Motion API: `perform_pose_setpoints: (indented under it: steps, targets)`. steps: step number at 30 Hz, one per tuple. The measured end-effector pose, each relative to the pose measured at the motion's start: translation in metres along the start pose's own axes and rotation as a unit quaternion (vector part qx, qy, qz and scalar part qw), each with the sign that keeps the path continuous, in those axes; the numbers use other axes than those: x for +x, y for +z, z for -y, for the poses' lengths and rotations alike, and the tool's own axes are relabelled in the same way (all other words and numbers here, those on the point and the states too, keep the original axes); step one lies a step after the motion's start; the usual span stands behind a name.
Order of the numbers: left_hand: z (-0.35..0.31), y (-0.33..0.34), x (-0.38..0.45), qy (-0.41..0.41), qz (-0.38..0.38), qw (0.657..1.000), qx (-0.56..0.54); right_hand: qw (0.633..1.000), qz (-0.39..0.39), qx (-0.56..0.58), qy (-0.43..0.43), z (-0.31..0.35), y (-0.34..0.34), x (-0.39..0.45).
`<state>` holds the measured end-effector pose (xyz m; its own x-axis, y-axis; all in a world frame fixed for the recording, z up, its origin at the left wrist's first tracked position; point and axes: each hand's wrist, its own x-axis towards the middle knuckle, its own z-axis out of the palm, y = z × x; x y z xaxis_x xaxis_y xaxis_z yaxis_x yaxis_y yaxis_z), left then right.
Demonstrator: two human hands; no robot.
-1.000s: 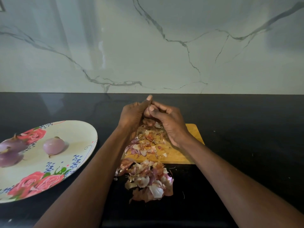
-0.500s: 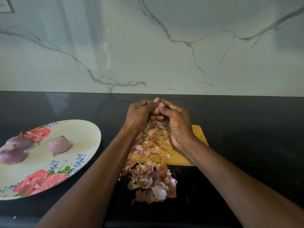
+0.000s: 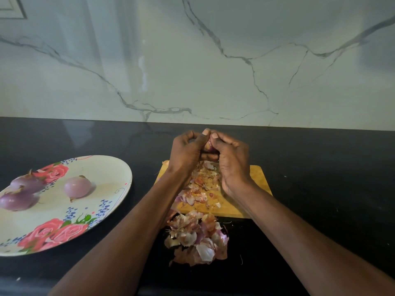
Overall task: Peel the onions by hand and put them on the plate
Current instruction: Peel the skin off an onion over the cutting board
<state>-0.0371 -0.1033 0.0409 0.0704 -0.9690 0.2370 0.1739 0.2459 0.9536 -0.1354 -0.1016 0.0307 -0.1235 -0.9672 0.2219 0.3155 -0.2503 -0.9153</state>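
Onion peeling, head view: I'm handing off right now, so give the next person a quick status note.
Left hand and right hand both grip one onion above the cutting board, mid-peel.
Three peeled onions lie on the floral plate, at the left.
Skins are strewn on the board and piled on the counter in front of it.
Left: finish this onion and plate it. No other unpeeled onions in view.

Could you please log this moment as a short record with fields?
In hand: onion, gripped by left hand and right hand
Position: above the wooden cutting board
Plate: three peeled onions, left of board
Waste: onion skins on board and black counter
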Motion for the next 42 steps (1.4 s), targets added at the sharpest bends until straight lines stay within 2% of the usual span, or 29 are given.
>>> perform_pose_setpoints:
  steps: [8,16,18,20,22,24,27,30,33,38,42]
  targets:
    - [0.010,0.006,0.000,0.058,-0.058,0.993,0.081,1.000,0.001,0.024,-0.006,0.001,0.000,-0.002]
    - [0.014,-0.004,0.010,0.124,-0.149,0.955,0.223,0.998,-0.002,0.048,0.028,0.000,-0.003,0.000]
    - [0.009,-0.006,0.008,0.118,-0.111,0.968,0.190,0.998,0.001,0.059,0.037,0.002,-0.006,0.004]
    - [0.002,-0.002,0.006,0.075,-0.044,0.990,0.113,0.999,0.013,0.042,0.026,0.003,-0.010,0.008]
    - [-0.002,0.000,0.004,0.041,0.002,0.997,0.070,0.999,0.024,0.016,0.033,0.002,-0.011,0.010]
    - [0.000,-0.003,0.006,0.054,0.019,0.994,0.094,0.999,0.027,-0.003,0.043,0.001,-0.011,0.010]
    - [0.004,-0.012,0.007,0.109,0.023,0.981,0.158,0.997,0.048,0.028,0.045,0.002,-0.010,0.007]
    - [0.006,-0.011,0.004,0.153,-0.044,0.961,0.224,0.995,0.090,0.018,0.037,0.002,-0.007,0.003]
    - [0.007,-0.013,0.002,0.179,-0.123,0.950,0.223,0.991,0.123,0.014,0.040,0.001,-0.004,-0.002]
    - [0.011,-0.017,0.005,0.190,-0.164,0.935,0.251,0.987,0.138,0.033,0.080,0.005,-0.005,0.000]
    - [0.011,-0.027,0.012,0.150,-0.147,0.953,0.220,0.968,0.180,0.120,0.124,0.017,-0.011,0.007]
